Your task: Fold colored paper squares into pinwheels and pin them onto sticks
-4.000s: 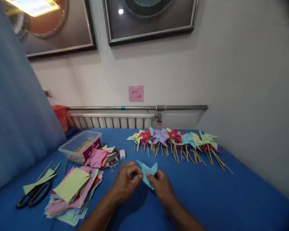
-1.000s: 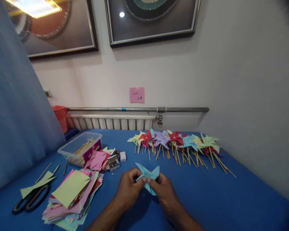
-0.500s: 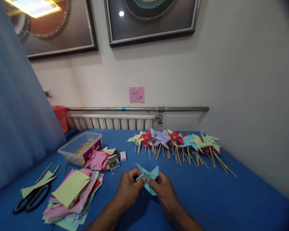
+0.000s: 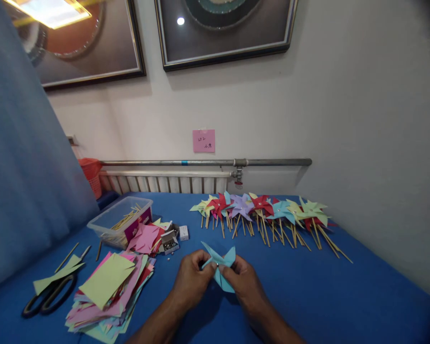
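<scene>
A table covered in blue cloth (image 4: 344,296) stands against a white wall, with a white radiator (image 4: 165,183) and a grey metal pipe (image 4: 208,162) running along its far edge. Near the front middle of the cloth, a light blue folded paper pinwheel head (image 4: 220,265) is held just above the surface between both hands. The left hand (image 4: 191,279) is closed on its left side, thumb and forefinger pinching the paper at the centre; the right hand (image 4: 245,282) is closed on its right side in the same pinch, and the fingertips of the two hands nearly meet. Two pointed blades stick up from the grip towards 12 o'clock and one hangs towards 6.

At 10 o'clock from the hands lies a small open cardboard box of metal pins (image 4: 169,243), with a small white box (image 4: 184,232) just beyond it. At 9 o'clock sits a loose stack of coloured paper squares (image 4: 107,291), a yellow-green sheet on top. Further out that way lie black-handled scissors (image 4: 48,296) under a yellow-green paper strip (image 4: 55,276). A clear plastic tub of wooden sticks (image 4: 120,220) stands at 10 o'clock behind the stack. At 1 o'clock, well apart from the hands, a row of finished paper pinwheels on wooden sticks (image 4: 265,212) lies across the cloth. A pink paper note (image 4: 203,141) is stuck to the wall at 12 o'clock.
</scene>
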Available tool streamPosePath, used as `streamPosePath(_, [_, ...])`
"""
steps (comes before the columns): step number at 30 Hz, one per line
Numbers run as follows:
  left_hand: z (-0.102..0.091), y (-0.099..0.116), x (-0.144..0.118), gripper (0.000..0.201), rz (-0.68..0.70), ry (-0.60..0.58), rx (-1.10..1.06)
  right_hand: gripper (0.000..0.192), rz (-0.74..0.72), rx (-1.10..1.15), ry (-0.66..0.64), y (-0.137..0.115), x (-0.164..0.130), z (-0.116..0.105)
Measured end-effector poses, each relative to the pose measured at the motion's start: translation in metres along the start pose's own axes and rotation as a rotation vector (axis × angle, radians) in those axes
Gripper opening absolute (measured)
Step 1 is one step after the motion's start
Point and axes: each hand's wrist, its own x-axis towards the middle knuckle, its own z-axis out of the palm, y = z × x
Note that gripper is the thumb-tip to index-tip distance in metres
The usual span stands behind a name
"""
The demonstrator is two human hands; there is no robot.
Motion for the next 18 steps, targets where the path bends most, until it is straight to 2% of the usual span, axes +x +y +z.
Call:
streamPosePath(8, [0.0007, -0.0030, 0.0017, 0.022, -0.031, -0.005, -0.089, 0.046, 0.002, -0.022, 0.049, 0.0097, 0.0041, 0.0006])
streamPosePath(13, [0.0006, -0.0087, 0.0058, 0.026, -0.111, -0.073, -0.268, 0.038, 0.005, -0.028, -0.027, 0.0061, 0.0020, 0.0003])
streamPosePath(18, [0.0008, -0.0091, 0.0081, 0.027, -0.119, -0.074, -0.342, 0.034, 0.010, -0.045, 0.031, 0.0058, 0.0031, 0.0004])
